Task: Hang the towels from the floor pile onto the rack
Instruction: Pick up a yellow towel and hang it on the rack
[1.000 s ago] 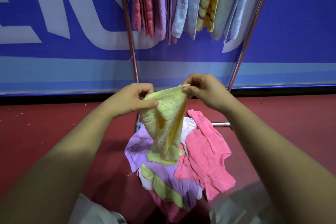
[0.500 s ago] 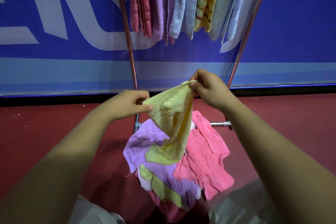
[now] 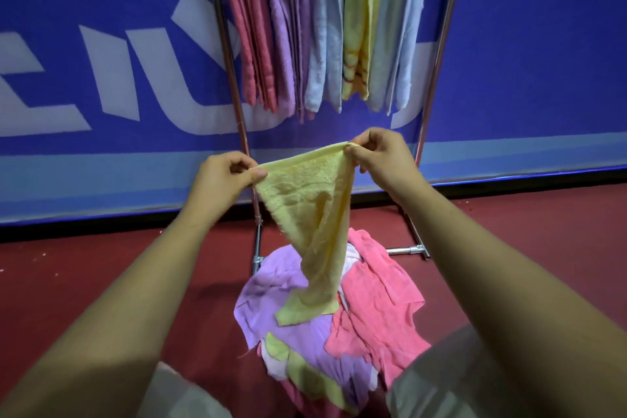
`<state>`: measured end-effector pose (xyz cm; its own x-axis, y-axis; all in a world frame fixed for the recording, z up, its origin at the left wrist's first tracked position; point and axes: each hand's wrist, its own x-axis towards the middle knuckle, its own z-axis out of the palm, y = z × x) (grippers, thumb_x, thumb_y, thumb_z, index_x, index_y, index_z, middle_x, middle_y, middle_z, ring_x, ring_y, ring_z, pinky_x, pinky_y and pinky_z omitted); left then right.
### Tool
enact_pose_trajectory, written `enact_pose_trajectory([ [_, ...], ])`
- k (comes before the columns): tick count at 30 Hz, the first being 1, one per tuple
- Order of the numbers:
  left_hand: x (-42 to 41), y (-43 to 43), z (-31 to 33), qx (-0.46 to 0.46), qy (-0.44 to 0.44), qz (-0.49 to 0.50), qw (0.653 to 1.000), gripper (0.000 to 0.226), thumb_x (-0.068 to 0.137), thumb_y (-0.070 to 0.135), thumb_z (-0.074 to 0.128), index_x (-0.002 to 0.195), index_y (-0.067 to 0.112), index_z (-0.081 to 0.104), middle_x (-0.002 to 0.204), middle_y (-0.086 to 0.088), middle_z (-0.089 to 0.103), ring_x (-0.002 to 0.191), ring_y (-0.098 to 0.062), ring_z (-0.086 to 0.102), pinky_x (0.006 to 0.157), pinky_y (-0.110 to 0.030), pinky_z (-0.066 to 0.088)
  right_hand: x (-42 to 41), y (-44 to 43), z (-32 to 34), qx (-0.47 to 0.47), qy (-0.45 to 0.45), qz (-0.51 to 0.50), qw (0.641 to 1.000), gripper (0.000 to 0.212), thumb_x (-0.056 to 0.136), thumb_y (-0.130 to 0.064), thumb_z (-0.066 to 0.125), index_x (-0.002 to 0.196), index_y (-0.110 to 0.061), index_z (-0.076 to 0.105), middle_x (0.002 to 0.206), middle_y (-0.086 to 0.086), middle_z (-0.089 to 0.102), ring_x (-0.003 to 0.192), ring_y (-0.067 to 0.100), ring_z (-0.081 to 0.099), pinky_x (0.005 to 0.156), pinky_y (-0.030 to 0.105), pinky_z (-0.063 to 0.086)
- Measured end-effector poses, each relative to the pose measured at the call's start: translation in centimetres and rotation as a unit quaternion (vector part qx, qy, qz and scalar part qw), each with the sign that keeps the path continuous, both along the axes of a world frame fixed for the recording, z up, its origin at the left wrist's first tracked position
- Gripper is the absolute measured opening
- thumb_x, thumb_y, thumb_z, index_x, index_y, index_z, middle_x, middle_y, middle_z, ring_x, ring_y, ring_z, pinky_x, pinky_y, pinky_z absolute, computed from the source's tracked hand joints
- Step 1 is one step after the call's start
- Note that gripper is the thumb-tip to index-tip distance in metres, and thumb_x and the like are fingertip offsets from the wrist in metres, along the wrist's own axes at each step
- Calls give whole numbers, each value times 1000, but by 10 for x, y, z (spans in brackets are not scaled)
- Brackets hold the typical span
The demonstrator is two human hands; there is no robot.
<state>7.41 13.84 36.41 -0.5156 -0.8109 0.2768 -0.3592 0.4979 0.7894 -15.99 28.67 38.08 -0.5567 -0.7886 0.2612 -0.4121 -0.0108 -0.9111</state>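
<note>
A yellow towel (image 3: 314,214) hangs stretched between my hands above the floor pile (image 3: 369,309). My left hand (image 3: 224,180) pinches its left corner and my right hand (image 3: 381,156) pinches its right corner, slightly higher. The towel's lower end trails down onto the pile of purple, pink and yellow-green towels. Behind stands the rack (image 3: 234,85), a metal frame with several pink, purple, blue and yellow towels (image 3: 322,27) hanging from it; its top bar is out of view.
A blue banner wall (image 3: 526,61) runs behind the rack. The floor (image 3: 84,282) is dark red. The rack's base bar and joint (image 3: 409,250) lie just behind the pile. My knees in light trousers (image 3: 441,380) flank the pile.
Both hands have risen and moved apart, stretching the yellow towel's top edge and lifting more of it off the pile. The view has tilted up toward the rack.
</note>
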Motion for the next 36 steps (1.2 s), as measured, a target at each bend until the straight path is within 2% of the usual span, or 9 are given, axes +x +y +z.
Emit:
enact_pose_trajectory([
  [6, 3, 14, 123, -99, 54, 25, 993, 13, 82, 28, 78, 74, 28, 68, 71, 1, 70, 66, -11, 62, 66, -23, 47, 9, 13, 112, -56, 34, 15, 998, 23, 88, -2, 61, 71, -16, 55, 62, 0, 58, 48, 4, 49, 49, 20, 37],
  [10, 13, 41, 214, 12, 183, -90, 979, 10, 84, 19, 72, 74, 18, 72, 69, 5, 70, 68, -7, 63, 69, -20, 52, 12, 36, 194, -203, -150, 134, 958, 22, 88, -2, 61, 71, -14, 57, 63, 3, 52, 58, 14, 46, 58, 26, 35],
  [12, 20, 49, 237, 19, 120, -138, 983, 11, 82, 19, 72, 72, 16, 72, 69, 4, 70, 67, -4, 63, 67, -16, 52, 11, 46, 210, -174, -149, 187, 955, 26, 91, -1, 59, 68, -13, 55, 62, 4, 48, 60, 16, 45, 60, 29, 37],
  [14, 25, 52, 246, -61, -17, -115, 991, 11, 85, 17, 74, 75, 14, 71, 70, -4, 70, 67, -7, 62, 69, -19, 51, 7, 50, 210, -58, 22, 99, 993, 31, 89, -2, 62, 62, -13, 53, 59, 2, 49, 58, 16, 45, 62, 34, 38],
  [16, 27, 51, 251, -81, -51, -91, 991, 14, 86, 18, 74, 75, 12, 70, 78, -17, 71, 73, -17, 60, 77, -34, 48, 5, 54, 211, -9, 91, 65, 994, 28, 88, -2, 65, 65, -12, 55, 63, 4, 49, 61, 17, 45, 62, 32, 38],
  [21, 32, 58, 263, -120, -34, -42, 991, 17, 88, 27, 73, 79, 16, 65, 83, -11, 73, 79, -25, 67, 86, -50, 54, 5, 63, 228, -38, 71, 102, 992, 19, 88, -1, 67, 72, -8, 59, 68, 8, 54, 67, 20, 48, 62, 28, 41],
  [28, 37, 75, 273, -210, -56, -27, 976, 13, 87, 20, 73, 89, 14, 61, 89, -9, 71, 78, -17, 61, 60, -25, 41, 7, 75, 238, -34, 64, 100, 992, 9, 87, -1, 71, 84, -1, 63, 74, 11, 55, 63, 13, 51, 64, 25, 46],
  [32, 35, 78, 273, -231, -101, -27, 967, 15, 93, 22, 67, 107, 19, 68, 91, -2, 69, 78, -11, 59, 60, -21, 38, 7, 73, 239, -37, 63, 97, 993, 15, 85, -1, 74, 79, -5, 61, 71, 9, 55, 60, 12, 51, 59, 21, 46],
  [36, 34, 75, 274, -202, -117, -34, 972, 12, 97, 28, 60, 98, 21, 70, 92, 1, 69, 88, -16, 63, 72, -29, 50, 6, 69, 241, -61, 57, 83, 993, 18, 83, 2, 75, 83, -7, 60, 73, 9, 57, 56, 10, 52, 57, 21, 45],
])
